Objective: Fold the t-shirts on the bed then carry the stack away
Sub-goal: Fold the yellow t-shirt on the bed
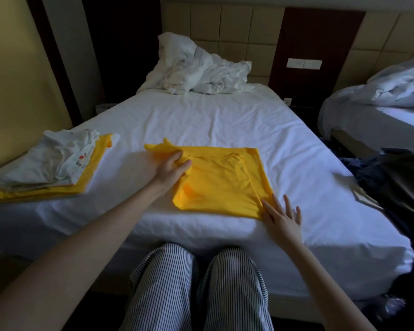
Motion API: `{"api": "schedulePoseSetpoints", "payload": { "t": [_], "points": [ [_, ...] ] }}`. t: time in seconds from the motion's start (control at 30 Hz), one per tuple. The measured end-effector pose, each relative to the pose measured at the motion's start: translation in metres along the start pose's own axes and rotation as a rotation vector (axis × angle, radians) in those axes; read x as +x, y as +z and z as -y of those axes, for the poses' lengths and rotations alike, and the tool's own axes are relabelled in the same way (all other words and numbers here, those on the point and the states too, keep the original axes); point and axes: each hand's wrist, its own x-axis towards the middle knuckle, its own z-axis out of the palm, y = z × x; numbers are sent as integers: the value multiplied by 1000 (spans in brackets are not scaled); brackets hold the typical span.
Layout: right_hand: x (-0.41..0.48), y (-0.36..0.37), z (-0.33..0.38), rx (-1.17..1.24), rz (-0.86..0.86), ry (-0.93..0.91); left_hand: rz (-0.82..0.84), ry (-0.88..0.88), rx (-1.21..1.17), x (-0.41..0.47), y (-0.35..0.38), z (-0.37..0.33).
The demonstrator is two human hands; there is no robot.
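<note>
A bed [225, 120] with a white sheet fills the view, set against a padded headboard [237, 25]. A crumpled white duvet [196, 70] is heaped at 12 o'clock. A second bed [380, 115] stands at 2 o'clock, and dark clothes [397, 177] are piled at 3 o'clock. At 9 o'clock a folded white t-shirt [50, 163] lies on top of a folded yellow one [34, 193]. The part-folded yellow t-shirt [220, 182] lies flat in the middle of the sheet, near the foot edge. The left hand [171, 167] is at its 10 o'clock corner, fingers and thumb grasping the fabric beside the sleeve. The right hand [282, 219] is released, its fingers straight and spread, touching the shirt's 5 o'clock corner. Knees in striped trousers [201, 290] show at 6 o'clock.
</note>
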Motion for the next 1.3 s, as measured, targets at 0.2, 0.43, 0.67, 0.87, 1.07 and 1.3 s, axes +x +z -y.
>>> {"api": "schedulePoseSetpoints", "payload": {
  "t": [0.2, 0.43, 0.67, 0.87, 1.07, 1.3],
  "points": [
    [5, -5, -8, 232, 81, 44, 571, 179, 575, -1, 150, -43],
    [-5, -7, -10, 770, -268, 128, 621, 379, 1000, -30, 191, 1],
    [19, -22, 6, 391, -338, -162, 513, 493, 820, 1, 135, 2],
    [28, 1, 14, 51, -186, -241, 509, 471, 1084, -13, 127, 33],
    [19, 15, 13, 34, -164, -150, 309, 40, 317, 24, 129, 26],
    [19, 14, 13, 33, -197, -158, -20, -680, -701, 91, 150, -18]
  ]
}}
